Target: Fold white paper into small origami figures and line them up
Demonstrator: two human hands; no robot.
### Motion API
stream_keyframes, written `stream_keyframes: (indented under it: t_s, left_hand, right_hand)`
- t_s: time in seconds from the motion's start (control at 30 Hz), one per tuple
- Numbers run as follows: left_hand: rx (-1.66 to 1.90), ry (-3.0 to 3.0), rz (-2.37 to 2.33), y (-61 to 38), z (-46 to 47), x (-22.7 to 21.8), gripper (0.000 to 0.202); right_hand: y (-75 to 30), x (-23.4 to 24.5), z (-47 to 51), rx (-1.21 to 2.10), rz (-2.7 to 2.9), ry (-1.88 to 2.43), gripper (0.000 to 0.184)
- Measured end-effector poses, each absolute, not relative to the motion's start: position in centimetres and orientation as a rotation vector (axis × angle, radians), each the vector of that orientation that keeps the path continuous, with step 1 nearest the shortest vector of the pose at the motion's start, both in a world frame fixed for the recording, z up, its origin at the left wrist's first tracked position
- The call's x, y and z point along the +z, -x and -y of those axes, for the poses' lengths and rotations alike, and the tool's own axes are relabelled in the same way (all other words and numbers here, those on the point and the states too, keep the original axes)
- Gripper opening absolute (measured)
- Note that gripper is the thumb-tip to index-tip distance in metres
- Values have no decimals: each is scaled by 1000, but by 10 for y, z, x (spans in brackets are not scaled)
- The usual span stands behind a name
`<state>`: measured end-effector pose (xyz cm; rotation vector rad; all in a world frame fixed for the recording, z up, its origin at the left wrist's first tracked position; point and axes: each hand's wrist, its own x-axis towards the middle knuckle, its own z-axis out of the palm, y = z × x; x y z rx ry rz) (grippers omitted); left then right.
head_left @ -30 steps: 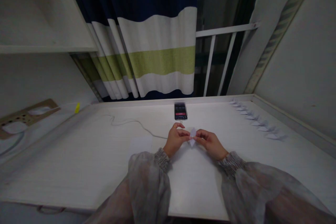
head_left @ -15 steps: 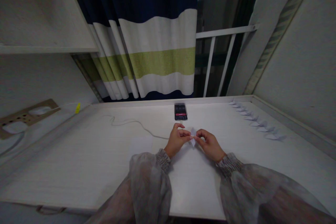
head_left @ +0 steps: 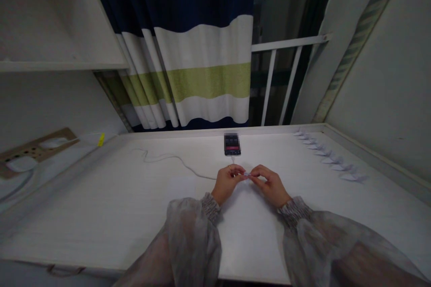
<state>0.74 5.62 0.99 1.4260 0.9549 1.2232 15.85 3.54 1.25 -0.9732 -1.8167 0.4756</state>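
Observation:
Between my two hands is a small piece of folded white paper [head_left: 247, 175], mostly covered by the fingers. My left hand [head_left: 227, 182] pinches its left side with thumb and fingers. On the opposite side, my right hand [head_left: 271, 185] grips the paper between thumb and forefinger. Both hands are just above the white desk, fingertips nearly meeting. To the right, several folded white paper cranes [head_left: 342, 167] stand in a slanting row.
A phone [head_left: 232, 144] lies beyond my hands, its white cable [head_left: 182, 159] trailing left across the desk [head_left: 101, 215]. A faint sheet of white paper [head_left: 181, 186] lies left of my left hand. A power strip [head_left: 37, 149] is on the left wall.
The folded paper stood as a pointed diamond between my fingers; now it looks smaller and flatter. My left hand's raised fingers have closed down toward it.

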Motion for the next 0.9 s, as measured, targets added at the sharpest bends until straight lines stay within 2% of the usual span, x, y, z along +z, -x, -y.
stream_keyframes:
  t_s: [0.2,0.43,0.67,0.9]
  left_hand:
    - [1216,-1310,-844,-10,-52,8,9]
    - [1345,-1360,-740,-9,-50,13,5]
    - [1126,-824,-665,-11,-46,18,33]
    - [1098,-827,-712,-8,-47,19,51]
  right_hand:
    - [-160,14,-33,232,1930,879,12]
    - [-172,16,-34,-106,2060,793,20]
    - [-178,14,-35,-148,2171,770,26]
    - [-177,10,-37,-223,2251,709,24]
